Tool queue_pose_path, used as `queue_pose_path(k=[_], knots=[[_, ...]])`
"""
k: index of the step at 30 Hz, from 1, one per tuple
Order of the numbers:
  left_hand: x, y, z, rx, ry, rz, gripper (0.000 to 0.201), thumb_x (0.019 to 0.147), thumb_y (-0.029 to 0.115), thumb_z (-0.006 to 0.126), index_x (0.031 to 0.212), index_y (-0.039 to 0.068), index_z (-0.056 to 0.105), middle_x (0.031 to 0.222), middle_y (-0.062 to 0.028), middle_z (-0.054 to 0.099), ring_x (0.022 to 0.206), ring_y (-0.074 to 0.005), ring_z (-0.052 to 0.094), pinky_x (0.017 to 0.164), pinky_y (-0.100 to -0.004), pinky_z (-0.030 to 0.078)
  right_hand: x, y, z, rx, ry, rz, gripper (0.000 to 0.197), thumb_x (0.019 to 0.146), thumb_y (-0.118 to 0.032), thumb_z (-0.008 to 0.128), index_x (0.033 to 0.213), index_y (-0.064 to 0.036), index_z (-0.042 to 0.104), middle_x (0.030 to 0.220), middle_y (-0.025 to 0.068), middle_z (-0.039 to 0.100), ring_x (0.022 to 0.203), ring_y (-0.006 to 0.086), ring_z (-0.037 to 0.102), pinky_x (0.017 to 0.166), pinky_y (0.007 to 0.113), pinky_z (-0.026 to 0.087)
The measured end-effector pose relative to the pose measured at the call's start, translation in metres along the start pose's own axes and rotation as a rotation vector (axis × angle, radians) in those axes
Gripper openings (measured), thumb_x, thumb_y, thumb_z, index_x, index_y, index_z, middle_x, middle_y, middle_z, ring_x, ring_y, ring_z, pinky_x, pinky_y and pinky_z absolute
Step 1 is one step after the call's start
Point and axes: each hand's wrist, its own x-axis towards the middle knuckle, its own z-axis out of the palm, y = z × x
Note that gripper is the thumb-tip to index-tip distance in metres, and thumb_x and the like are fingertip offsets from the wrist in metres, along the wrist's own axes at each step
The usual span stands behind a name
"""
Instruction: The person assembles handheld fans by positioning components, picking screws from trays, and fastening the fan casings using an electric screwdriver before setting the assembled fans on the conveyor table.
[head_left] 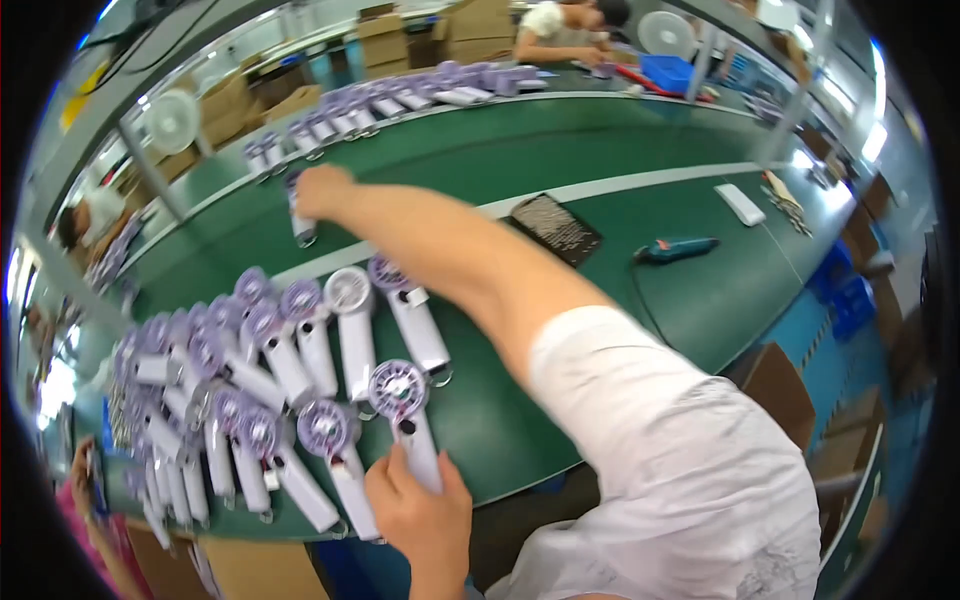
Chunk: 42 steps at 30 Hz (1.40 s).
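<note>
My left hand (425,515) is closed around the lower handle of a handheld fan (398,390) with a round lilac grille and white handle, at the near edge of the green table. Stretched far across to the upper left, my right hand (325,193) grips another handheld fan (303,228); its head is mostly covered by the fingers and its wrist loop hangs towards me. To the left of my left hand lies a crowded heap of similar fans (290,370), some overlapping. One fan with a paler head (348,290) lies just beyond them.
A row of fans (360,115) lines the far belt. On the right of the table (520,400) are a black printed sheet (556,228), a teal corded power tool (680,248) and a white flat box (739,204). Metal posts (150,170) rise on the left; other people sit beyond.
</note>
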Motion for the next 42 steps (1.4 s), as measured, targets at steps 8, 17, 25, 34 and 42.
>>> queue_pose_path(k=[8, 17, 25, 34, 42], knots=[[0.006, 0.004, 0.002, 0.026, 0.019, -0.034, 0.050, 0.078, 0.020, 0.085, 0.117, -0.002, 0.063, 0.107, -0.0202, 0.061, 0.094, -0.0423, 0.063, 0.075, -0.0474, 0.054, 0.037, 0.010, 0.030, 0.068, -0.131, 0.170, 0.058, 0.076, -0.047, 0.080, 0.115, -0.0044, 0.076, 0.122, 0.0150, 0.073, 0.109, 0.0334, 0.072, 0.093, 0.044, 0.058], [0.008, 0.021, -0.021, 0.039, 0.254, 0.022, 0.066, 0.069, 0.042, 0.095, 0.111, -0.003, 0.071, 0.104, -0.0202, 0.065, 0.094, -0.0399, 0.065, 0.083, -0.0460, 0.055, 0.029, 0.041, -0.017, 0.240, -0.099, 0.209, 0.038, 0.073, -0.038, 0.078, 0.092, -0.0044, 0.079, 0.086, 0.0129, 0.077, 0.073, 0.0226, 0.076, 0.073, 0.036, 0.063], [-0.004, 0.039, -0.014, -0.944, 0.100, 0.166, 0.031, 0.084, 0.004, 0.074, 0.112, -0.005, 0.065, 0.098, -0.0136, 0.062, 0.071, -0.0208, 0.059, 0.060, -0.0299, 0.046, -0.154, 0.080, -0.163, 0.945, -0.059, 0.168, 0.045, 0.090, -0.037, 0.075, 0.105, 0.0047, 0.072, 0.086, 0.0118, 0.073, 0.067, 0.0167, 0.069, 0.060, 0.030, 0.056], [0.044, 0.115, 0.041, -1.831, -0.638, -0.351, 0.054, 0.108, 0.039, 0.052, 0.131, -0.010, 0.059, 0.103, -0.0145, 0.067, 0.097, -0.0254, 0.068, 0.080, -0.0384, 0.056, -0.438, 0.090, -0.139, 2.053, -0.336, 0.131, 0.058, 0.102, -0.039, 0.041, 0.127, 0.0103, 0.059, 0.088, 0.0137, 0.069, 0.074, 0.0207, 0.064, 0.072, 0.034, 0.051], [0.025, 0.145, 0.045, -1.617, -0.791, -0.429, 0.046, 0.106, 0.034, 0.058, 0.109, -0.011, 0.067, 0.062, -0.0035, 0.054, 0.050, -0.0154, 0.055, 0.048, -0.0290, 0.044, -0.495, 0.096, -0.110, 1.976, -0.172, 0.212, 0.042, 0.106, -0.033, 0.046, 0.114, 0.0033, 0.065, 0.091, 0.0144, 0.071, 0.069, 0.0235, 0.068, 0.068, 0.035, 0.055]])
